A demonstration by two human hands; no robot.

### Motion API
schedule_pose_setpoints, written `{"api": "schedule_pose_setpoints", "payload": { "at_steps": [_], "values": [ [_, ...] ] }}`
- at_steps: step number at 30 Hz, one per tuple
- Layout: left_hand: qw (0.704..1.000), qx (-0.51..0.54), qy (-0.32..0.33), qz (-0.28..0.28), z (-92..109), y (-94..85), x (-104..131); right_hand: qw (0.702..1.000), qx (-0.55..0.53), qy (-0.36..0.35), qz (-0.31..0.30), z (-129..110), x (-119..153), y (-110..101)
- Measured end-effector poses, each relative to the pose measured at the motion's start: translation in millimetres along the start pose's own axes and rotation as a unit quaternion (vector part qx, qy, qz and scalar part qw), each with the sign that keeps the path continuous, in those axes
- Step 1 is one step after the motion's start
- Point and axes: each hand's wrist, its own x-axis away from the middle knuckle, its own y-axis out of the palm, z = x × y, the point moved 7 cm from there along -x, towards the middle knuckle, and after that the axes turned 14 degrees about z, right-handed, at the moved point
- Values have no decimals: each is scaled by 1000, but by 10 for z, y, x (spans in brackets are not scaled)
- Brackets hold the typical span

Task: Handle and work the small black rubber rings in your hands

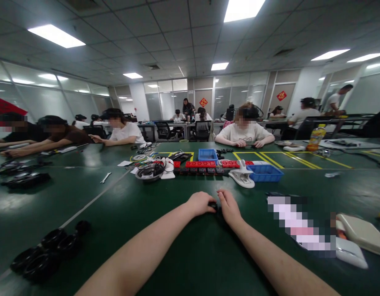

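My left hand is in front of me over the green table, its thumb and fingers closed on a small black part. My right hand is close beside it on the right, fingers together and bent round the other side of the same part. The hands cover most of the part, so its exact kind does not show. At the lower left on the table lie several black ring-shaped parts, some leaning on one another.
Ahead are a row of red and black blocks, blue bins, a white clamp-like piece and a bowl with cables. An open-end wrench lies left. A white case is at right. Co-workers sit around.
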Motion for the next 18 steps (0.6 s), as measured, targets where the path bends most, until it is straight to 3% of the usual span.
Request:
{"api": "schedule_pose_setpoints", "payload": {
  "at_steps": [8, 14, 18],
  "values": [
    [999, -46, 23, 5, 141, -35, 158, 999, -24, 11, -23, 34, -14, 60],
    [997, -49, 7, 52, 211, -106, 171, 999, -24, 0, -29, -10, 8, 53],
    [998, -34, 33, 41, 246, -96, 179, 999, -23, -2, -32, -13, 14, 60]
  ]
}}
